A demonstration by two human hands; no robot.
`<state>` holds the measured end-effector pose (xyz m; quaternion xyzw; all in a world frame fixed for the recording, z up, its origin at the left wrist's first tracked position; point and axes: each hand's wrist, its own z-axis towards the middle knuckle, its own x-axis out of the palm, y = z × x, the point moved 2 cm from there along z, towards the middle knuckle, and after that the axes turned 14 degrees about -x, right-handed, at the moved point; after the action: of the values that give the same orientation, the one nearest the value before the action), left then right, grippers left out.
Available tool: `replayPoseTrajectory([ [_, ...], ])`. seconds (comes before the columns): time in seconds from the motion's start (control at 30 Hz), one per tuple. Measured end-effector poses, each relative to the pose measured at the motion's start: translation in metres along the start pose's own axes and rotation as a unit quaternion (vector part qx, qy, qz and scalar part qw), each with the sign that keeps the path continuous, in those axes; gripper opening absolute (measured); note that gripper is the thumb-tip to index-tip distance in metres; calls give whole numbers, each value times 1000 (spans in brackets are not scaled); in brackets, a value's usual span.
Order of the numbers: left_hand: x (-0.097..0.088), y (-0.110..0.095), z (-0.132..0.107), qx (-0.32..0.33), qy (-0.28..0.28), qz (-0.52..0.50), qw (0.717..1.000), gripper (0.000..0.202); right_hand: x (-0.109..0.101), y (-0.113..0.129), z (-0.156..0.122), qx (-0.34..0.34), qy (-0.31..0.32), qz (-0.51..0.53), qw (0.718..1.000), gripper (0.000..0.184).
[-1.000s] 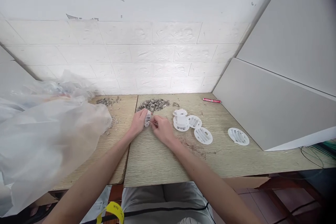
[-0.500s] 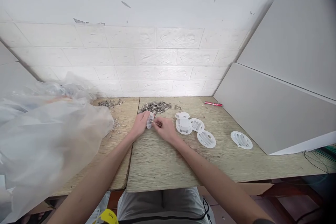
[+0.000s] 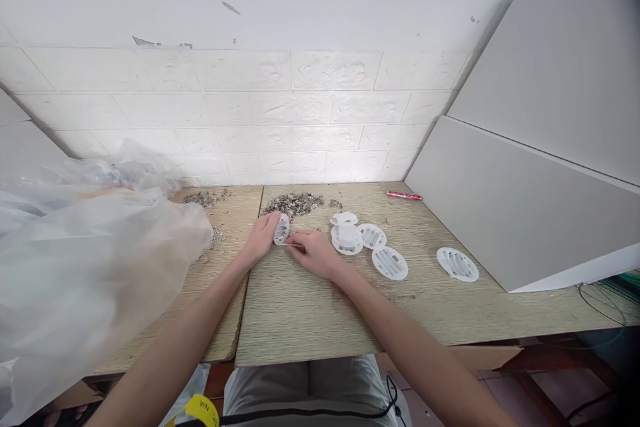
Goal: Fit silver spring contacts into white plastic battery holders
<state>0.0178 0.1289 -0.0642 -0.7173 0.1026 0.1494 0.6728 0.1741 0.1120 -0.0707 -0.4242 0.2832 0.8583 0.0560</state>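
My left hand (image 3: 262, 237) grips a round white plastic disc (image 3: 281, 229), tilted up on edge just above the wooden table (image 3: 310, 307). My right hand (image 3: 313, 253) is closed in a pinch on a thin metal piece (image 3: 289, 245) whose tip sits at the disc's lower rim. A heap of small metal parts (image 3: 293, 203) lies just behind both hands. More white slotted discs lie to the right: a stack (image 3: 346, 237), two singles (image 3: 373, 235) (image 3: 390, 263), and one farther off (image 3: 457, 264).
A big clear plastic bag (image 3: 85, 267) covers the table's left side. A smaller scatter of metal bits (image 3: 203, 198) lies near it. A red pen (image 3: 403, 196) rests by the wall. A grey panel (image 3: 525, 207) bounds the right. Cables (image 3: 607, 297) hang at far right.
My right hand has dropped slightly and drawn the thin piece from the disc's face down to its lower rim. The left hand has turned the disc a little more toward me.
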Motion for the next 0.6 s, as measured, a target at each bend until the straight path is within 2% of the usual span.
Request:
replayPoseTrajectory([
  [0.4, 0, 2, 1, 5, 7, 3, 1000, 46, -4, 3, -1, -33, 17, -15, 999, 14],
  [0.6, -1, 4, 2, -2, 12, -1, 1000, 50, -6, 4, -2, -24, 27, 4, 999, 13],
])
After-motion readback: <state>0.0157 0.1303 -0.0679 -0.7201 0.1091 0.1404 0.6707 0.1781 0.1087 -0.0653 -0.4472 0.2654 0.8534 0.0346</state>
